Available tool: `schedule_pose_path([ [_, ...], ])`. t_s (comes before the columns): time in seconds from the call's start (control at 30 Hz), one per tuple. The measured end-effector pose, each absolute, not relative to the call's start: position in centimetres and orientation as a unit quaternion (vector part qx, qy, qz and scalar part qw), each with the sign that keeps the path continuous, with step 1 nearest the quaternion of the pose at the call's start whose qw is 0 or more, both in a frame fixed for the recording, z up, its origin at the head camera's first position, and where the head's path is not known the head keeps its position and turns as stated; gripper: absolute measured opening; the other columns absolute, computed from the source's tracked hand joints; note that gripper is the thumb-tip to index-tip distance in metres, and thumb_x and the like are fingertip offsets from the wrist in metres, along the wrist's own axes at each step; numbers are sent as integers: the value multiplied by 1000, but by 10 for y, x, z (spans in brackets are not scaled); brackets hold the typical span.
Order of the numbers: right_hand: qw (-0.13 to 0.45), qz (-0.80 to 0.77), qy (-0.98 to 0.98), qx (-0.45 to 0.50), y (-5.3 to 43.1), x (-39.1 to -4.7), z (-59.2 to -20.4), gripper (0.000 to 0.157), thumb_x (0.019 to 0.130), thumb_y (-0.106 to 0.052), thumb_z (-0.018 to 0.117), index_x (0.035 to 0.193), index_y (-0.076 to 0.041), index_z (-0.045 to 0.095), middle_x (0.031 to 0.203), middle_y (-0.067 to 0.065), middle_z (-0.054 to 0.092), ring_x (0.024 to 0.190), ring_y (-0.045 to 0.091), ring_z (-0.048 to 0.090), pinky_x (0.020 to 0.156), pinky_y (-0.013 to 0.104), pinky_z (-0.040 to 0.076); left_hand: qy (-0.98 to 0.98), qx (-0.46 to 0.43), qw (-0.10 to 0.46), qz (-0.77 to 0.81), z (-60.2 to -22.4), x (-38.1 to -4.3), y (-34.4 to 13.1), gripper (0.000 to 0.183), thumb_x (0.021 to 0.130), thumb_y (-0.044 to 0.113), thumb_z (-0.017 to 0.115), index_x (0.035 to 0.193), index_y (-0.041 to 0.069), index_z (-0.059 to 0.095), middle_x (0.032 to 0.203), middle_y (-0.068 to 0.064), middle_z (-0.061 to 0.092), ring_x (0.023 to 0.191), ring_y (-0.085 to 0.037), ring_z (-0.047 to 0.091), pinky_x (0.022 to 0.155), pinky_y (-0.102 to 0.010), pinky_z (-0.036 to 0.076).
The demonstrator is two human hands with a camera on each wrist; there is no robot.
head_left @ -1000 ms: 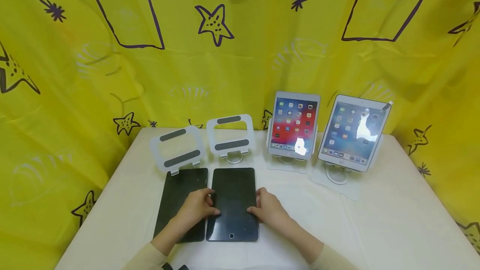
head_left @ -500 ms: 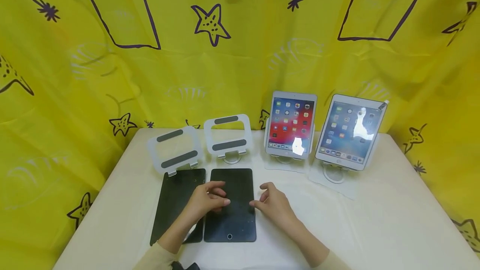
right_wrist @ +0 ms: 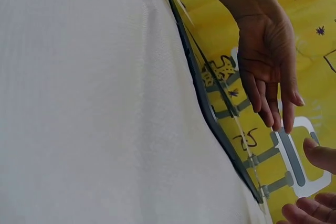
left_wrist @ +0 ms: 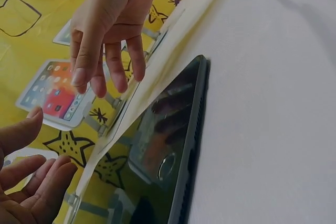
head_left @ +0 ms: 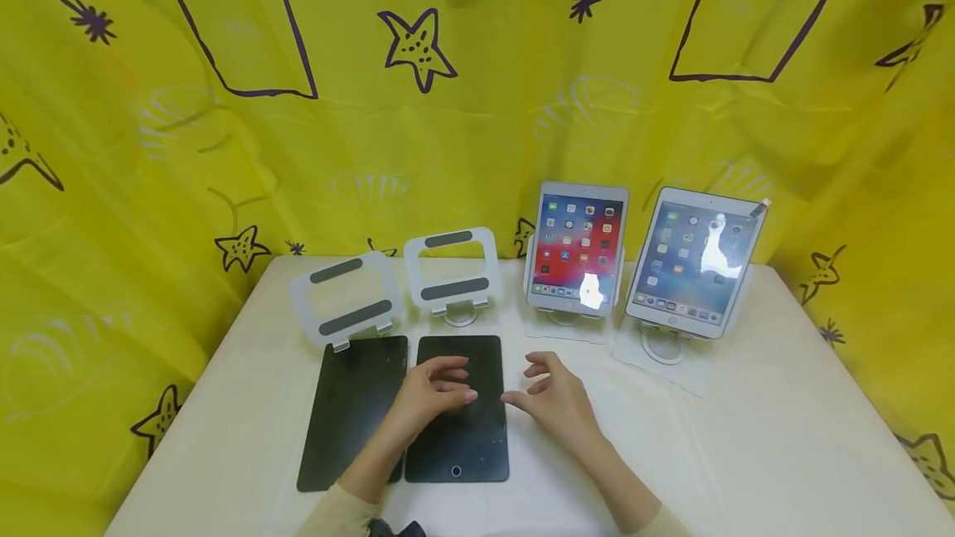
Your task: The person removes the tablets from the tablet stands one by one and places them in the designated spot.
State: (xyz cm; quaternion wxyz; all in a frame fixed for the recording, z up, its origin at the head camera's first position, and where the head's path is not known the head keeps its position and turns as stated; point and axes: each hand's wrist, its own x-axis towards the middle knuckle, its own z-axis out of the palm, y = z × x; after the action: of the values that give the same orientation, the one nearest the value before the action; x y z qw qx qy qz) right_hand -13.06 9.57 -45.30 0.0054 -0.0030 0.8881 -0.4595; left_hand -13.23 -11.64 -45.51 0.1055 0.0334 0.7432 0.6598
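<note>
A black tablet with a round home button lies flat on the white-covered table in front of the person. My left hand is held above it, fingers loosely bent with nothing between them. Beside its right edge hovers my right hand, thumb and fingers apart, holding nothing. The left wrist view shows a gap between the left hand and the glossy tablet. A second black tablet lies just left of the first, partly hidden by the left forearm.
Behind the black tablets stand two bare white tablet stands, one at left and one beside it. Two white tablets, one with a red-blue screen and one further right, lean on similar stands. A yellow patterned curtain hangs behind.
Both hands have let go of the tablet's side edges and lifted away. The left hand has moved right over the screen; the right hand has shifted slightly right and away from the body.
</note>
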Motion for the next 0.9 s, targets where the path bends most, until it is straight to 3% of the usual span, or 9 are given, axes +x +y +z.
schedule_pose_path([
  [0.3, -5, -477, 879, 12, 109, -137, -444, 65, 69, -28, 85, 123, -10, 54, 104, 8, 67, 84, 19, 66, 67, 27, 54, 756, 35, 36, 652, -448, -134, -104, 54, 75, 6, 79, 124, -3, 57, 109, -23, 63, 91, -27, 69, 74, -24, 55],
  [0.6, -36, -493, 869, 2, 123, -143, -438, 65, 72, -30, 82, 125, -7, 51, 109, 13, 66, 90, 24, 67, 73, 30, 56, 754, 30, 18, 656, -442, -143, -91, 55, 75, 8, 79, 125, -1, 56, 110, -24, 62, 94, -27, 67, 75, -23, 54],
  [0.9, -57, -498, 865, 12, 137, -150, -432, 64, 74, -32, 81, 125, -8, 50, 115, 13, 65, 92, 24, 66, 74, 24, 52, 709, 41, 0, 704, -444, -148, -80, 55, 75, 1, 77, 126, 0, 56, 115, -27, 60, 100, -30, 64, 78, -22, 53],
])
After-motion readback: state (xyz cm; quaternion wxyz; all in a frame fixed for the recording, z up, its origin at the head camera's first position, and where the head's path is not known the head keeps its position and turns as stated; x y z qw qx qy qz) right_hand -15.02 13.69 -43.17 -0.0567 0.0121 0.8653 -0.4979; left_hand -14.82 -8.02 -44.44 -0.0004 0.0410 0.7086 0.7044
